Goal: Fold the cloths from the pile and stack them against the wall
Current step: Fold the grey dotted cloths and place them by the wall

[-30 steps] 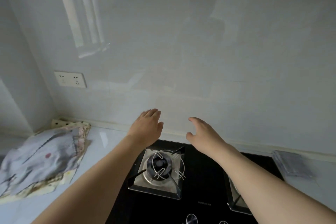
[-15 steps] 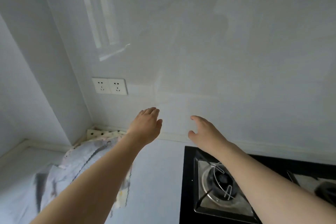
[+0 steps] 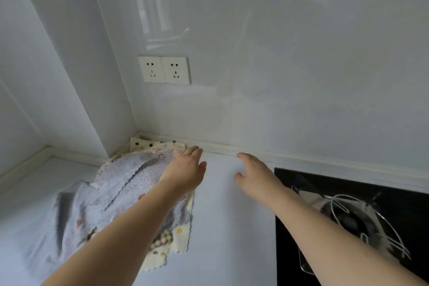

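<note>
Double wall socket [image 3: 164, 69] mounted above the bench [image 3: 232, 227] corner. Black gas hob [image 3: 348, 193] set into bench at right; wire pan support [image 3: 362, 223] over burner.

A pale countertop [image 3: 232, 227] carries a cloth pile [image 3: 120, 193] and black hob [image 3: 348, 193].

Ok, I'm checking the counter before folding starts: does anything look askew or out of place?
Only the pile of cloths in the corner: it is rumpled and skewed, with edges fanned out at different angles and one dotted corner against the wall. The left hand is over its right edge. The stove and sockets look ordinary.
</note>
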Available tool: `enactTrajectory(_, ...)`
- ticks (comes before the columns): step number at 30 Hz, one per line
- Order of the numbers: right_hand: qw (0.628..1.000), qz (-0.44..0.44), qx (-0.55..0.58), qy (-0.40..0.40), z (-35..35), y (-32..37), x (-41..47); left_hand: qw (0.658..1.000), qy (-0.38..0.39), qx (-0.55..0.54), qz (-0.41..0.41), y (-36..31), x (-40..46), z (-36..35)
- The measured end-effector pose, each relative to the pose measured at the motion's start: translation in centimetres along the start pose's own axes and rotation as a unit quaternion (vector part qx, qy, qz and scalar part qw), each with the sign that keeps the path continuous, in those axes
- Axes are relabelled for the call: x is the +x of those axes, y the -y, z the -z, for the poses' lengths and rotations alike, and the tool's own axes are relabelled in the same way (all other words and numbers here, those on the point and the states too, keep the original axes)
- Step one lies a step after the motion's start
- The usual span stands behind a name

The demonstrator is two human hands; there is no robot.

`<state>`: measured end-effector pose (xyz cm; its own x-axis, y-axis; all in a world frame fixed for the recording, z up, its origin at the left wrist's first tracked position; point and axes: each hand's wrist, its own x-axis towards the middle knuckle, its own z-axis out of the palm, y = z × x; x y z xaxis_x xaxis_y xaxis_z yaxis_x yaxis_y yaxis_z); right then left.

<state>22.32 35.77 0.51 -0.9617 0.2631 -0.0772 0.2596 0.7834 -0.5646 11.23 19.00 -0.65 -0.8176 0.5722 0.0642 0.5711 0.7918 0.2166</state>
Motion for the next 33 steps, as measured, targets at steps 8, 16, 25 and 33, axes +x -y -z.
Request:
enactTrajectory(8,0.998,0.059,-0.029,-0.015,-11.6,-3.0,0.6,0.998,-0.063,0.004,-0.019,5.6,-1.9,-8.9)
enactTrajectory(16,0.992,0.096,-0.037,-0.067,-15.4,2.2,-4.1,0.992,-0.122,0.009,-0.033,9.7,-10.7,-7.2)
enactTrajectory(25,0.980,0.160,-0.077,-0.090,-16.3,12.4,-1.4,0.988,-0.130,-0.020,0.075,18.6,-13.7,-1.7)
enactTrajectory(33,0.968,0.189,-0.151,-0.070,-20.4,16.6,8.7,0.987,-0.136,0.021,0.088,23.6,-10.0,-4.9)
